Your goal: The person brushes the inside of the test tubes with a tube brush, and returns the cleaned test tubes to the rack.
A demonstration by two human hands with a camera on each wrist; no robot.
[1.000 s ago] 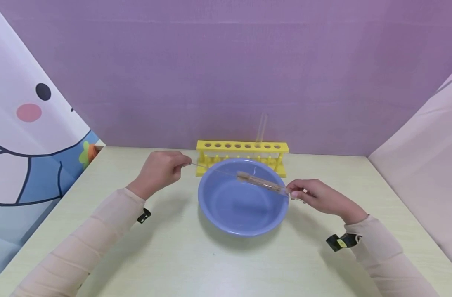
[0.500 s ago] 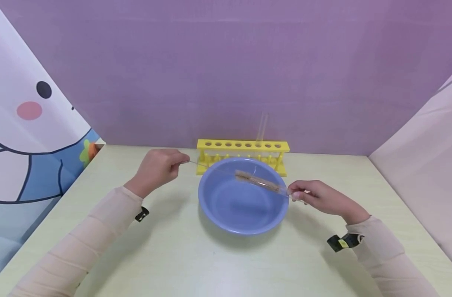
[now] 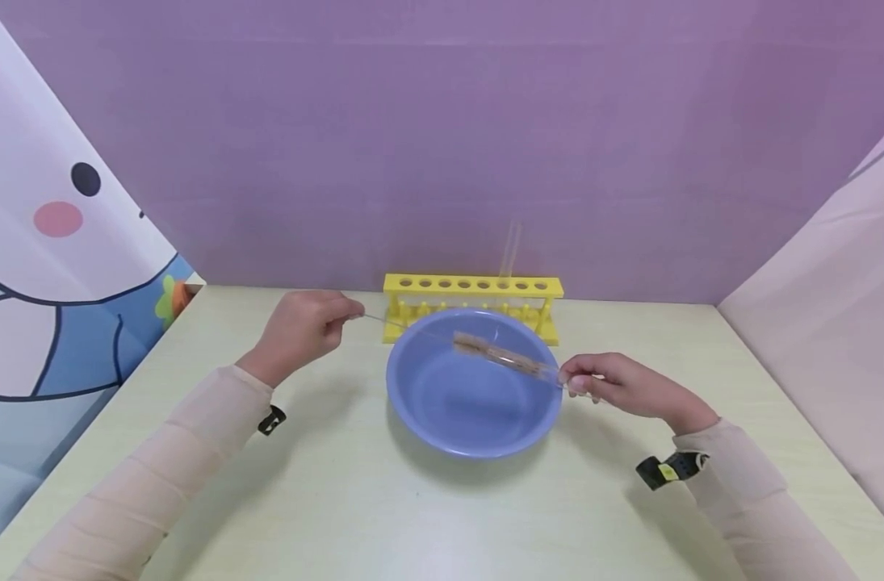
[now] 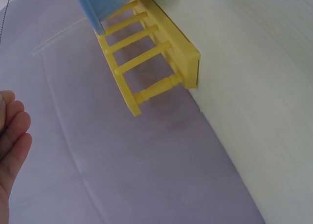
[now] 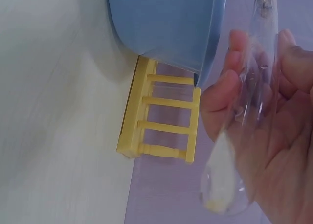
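Observation:
My left hand (image 3: 299,331) pinches the thin wire handle of a test tube brush (image 3: 471,344) between thumb and fingertips. The brown bristles lie over the blue basin, the far part inside a clear glass test tube (image 5: 252,99). With thumb and fingers my right hand (image 3: 630,387) grips that tube near its closed end, at the basin's right side. Tube and brush slope down to the right. In the right wrist view the rounded tube end hangs past the fingers, with a whitish patch in it. Only fingers of the left hand show in the left wrist view.
The blue basin (image 3: 478,453) stands on the pale table (image 3: 412,524). Close behind it is a yellow test tube rack (image 3: 442,284), partly covered by the basin, with one clear upright tube (image 3: 510,250) in it. A purple backdrop hangs behind.
My left hand has drawn slightly to the left, and the brush bristles have shifted left with it. The right hand stays almost in place, still holding the test tube.

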